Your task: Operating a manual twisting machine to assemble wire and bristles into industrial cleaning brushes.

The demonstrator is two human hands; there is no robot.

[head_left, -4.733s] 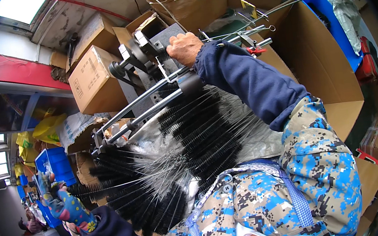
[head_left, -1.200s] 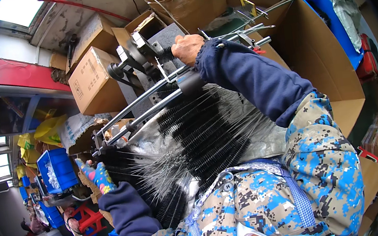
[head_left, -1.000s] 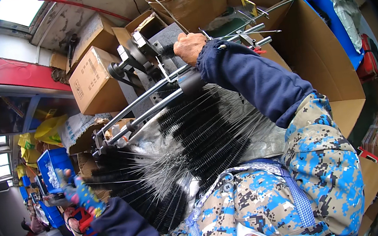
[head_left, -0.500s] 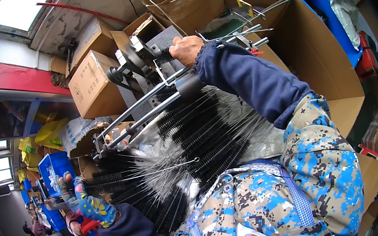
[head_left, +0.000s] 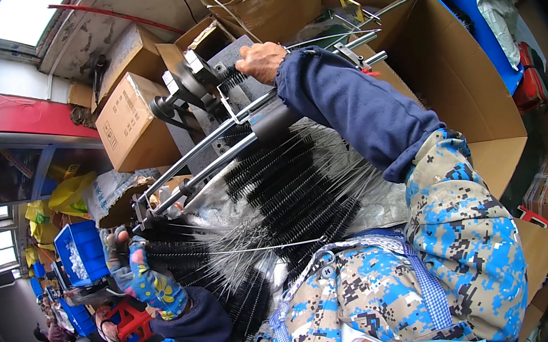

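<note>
**Brush pile on lap, both hands at the rail machine**

L→R as seen in head view:

- Far left: blue crate (head_left: pixel 79 253) w/ small white parts, seen beyond the glove. Red stool (head_left: pixel 125 322) below it, lower left.
- Left hand (head_left: pixel 142 277) in a patterned fabric glove, fingers curled shut on the left ends of a bundle of black twisted-wire brushes (head_left: pixel 182 261). Exact no. of brushes in the grip can't be told. Hand is sited just beside the left end of the metal rails (head_left: pixel 211 161).
- Rails: two parallel rods, run diagonally from lower left up to the machine head. A black cylindrical sleeve (head_left: pixel 278 119) is carried on them near the middle.
- Brush pile (head_left: pixel 290 189): many black brushes w/ bare wire stems, laid fanned over a silvery sheet (head_left: pixel 224 208) on the lap, directly under the rails. One thin wire is seen lying roughly level across the pile.
- Machine head (head_left: pixel 192 89): grey metal, round chuck-type part at its left side. Brown carton (head_left: pixel 131 123) just beside it, to the left.
- Right hand (head_left: pixel 262 60), bare, closed on a short black brush (head_left: pixel 233 78) at the top of the machine head. Dark blue sleeve, camo apron behind.
- Hands are kept well apart, opposite ends of the rails.
- Right: big open cardboard box (head_left: pixel 455 87); blue bin (head_left: pixel 475 23) at its top edge.
</note>
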